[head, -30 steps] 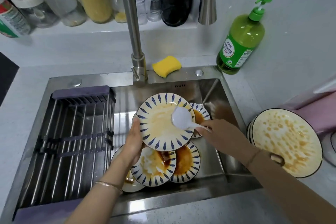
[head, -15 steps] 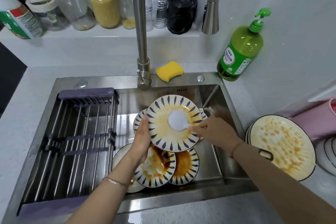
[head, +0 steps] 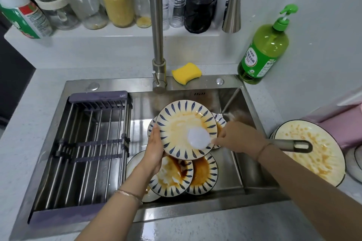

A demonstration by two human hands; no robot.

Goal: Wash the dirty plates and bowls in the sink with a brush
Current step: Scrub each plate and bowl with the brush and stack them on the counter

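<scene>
My left hand (head: 155,147) grips the left rim of a dirty blue-patterned plate (head: 176,121), tilted up over the steel sink (head: 231,164). My right hand (head: 238,136) holds a white round-headed brush (head: 198,138) whose head presses on the plate's lower right part. The brush's grey handle end (head: 293,146) sticks out behind my wrist. Under the held plate lie several more stained blue-patterned plates (head: 203,174) in the sink bottom.
A drying rack (head: 88,148) fills the sink's left half. The tap (head: 158,31) rises behind it, next to a yellow sponge (head: 186,73). A green soap bottle (head: 264,51) stands at the back right. Stained plates (head: 311,148) are stacked on the right counter. Jars line the back ledge.
The brush head has slid from the plate's upper right, across its middle, down to the lower right. My left hand keeps holding the plate. The camera has tipped up a little.
</scene>
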